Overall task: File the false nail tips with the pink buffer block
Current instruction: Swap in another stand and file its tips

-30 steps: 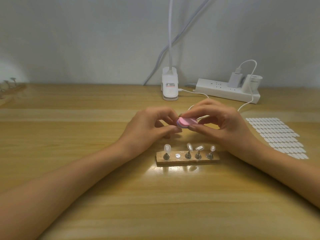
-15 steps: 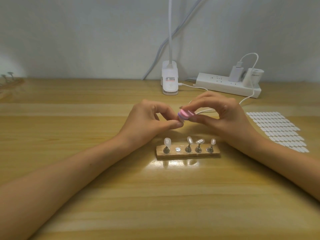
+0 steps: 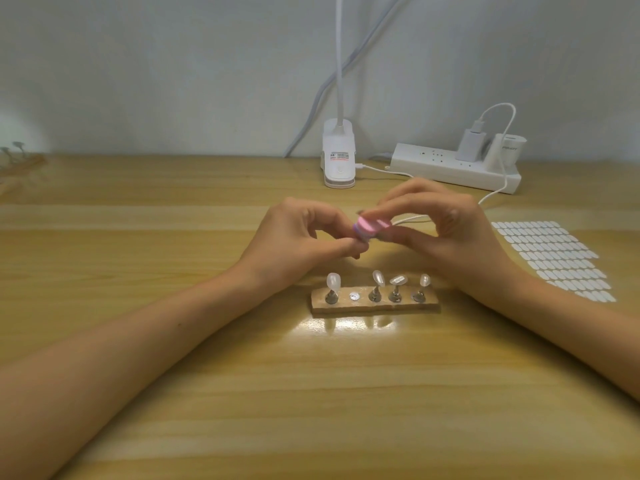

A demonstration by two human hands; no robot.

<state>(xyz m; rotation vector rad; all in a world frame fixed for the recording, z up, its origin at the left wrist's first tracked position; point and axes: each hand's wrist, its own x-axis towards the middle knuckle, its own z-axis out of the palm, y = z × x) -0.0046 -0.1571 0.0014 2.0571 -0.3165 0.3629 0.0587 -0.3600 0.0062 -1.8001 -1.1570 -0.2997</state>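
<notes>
The right hand [image 3: 445,237] grips the pink buffer block [image 3: 370,227] between thumb and curled fingers, above the desk [image 3: 207,393]. The block's long axis runs left-right, its left end meeting the left hand [image 3: 294,240]. That hand's thumb and forefinger pinch shut there, judged to be on a false nail tip from the vacant seat [image 3: 353,296]; the tip itself is hidden. Both hands sit just behind the wooden holder [image 3: 381,308] and its four mounted tips [image 3: 333,280]. Stroke room is open leftward; a white cable [image 3: 498,192] lies behind.
</notes>
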